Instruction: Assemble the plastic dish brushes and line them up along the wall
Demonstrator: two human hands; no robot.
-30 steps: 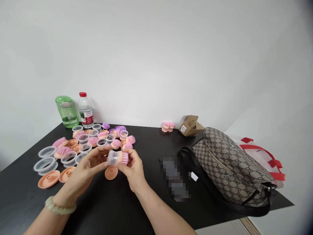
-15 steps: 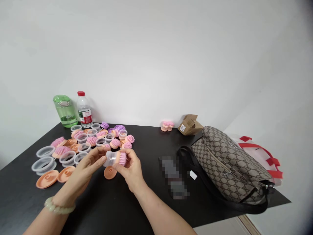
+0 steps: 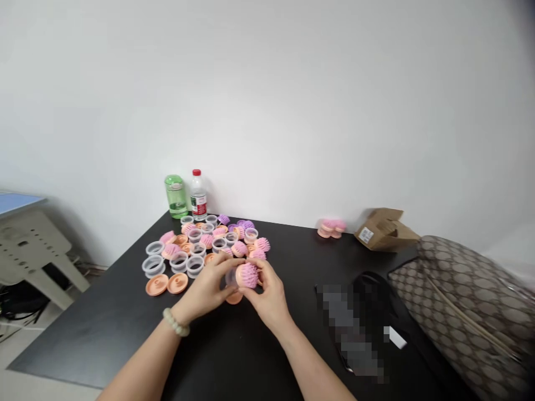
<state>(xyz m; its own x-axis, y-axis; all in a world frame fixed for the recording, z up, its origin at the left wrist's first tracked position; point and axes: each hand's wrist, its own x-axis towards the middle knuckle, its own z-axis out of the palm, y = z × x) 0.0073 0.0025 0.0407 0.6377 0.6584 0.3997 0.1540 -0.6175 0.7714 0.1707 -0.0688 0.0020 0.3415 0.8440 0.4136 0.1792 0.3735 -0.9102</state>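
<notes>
My right hand (image 3: 267, 292) grips a pink bristle brush head (image 3: 247, 275) with a peach base, its bristles facing right and toward the camera. My left hand (image 3: 211, 287), with a pale beaded bracelet on the wrist, closes on a clear plastic ring piece (image 3: 231, 276) against the brush's base. An orange disc (image 3: 234, 298) lies on the table just below the hands, partly covered. To the left spread several clear rings (image 3: 153, 265), orange discs (image 3: 178, 283) and pink brush heads (image 3: 171, 252), with purple pieces (image 3: 248, 224) at the back.
Behind the parts stand a green bottle (image 3: 176, 197) and a red-capped water bottle (image 3: 198, 196). Two pink brushes (image 3: 331, 228) sit near the wall, beside a brown paper bag (image 3: 384, 230). A patterned bag (image 3: 472, 301), a white tag (image 3: 397, 337) and a pixelated item (image 3: 349, 328) are at right.
The view has swung left, so the table's contents appear further right. The held brush and clear piece are turned, with the bristles now more toward the camera.
</notes>
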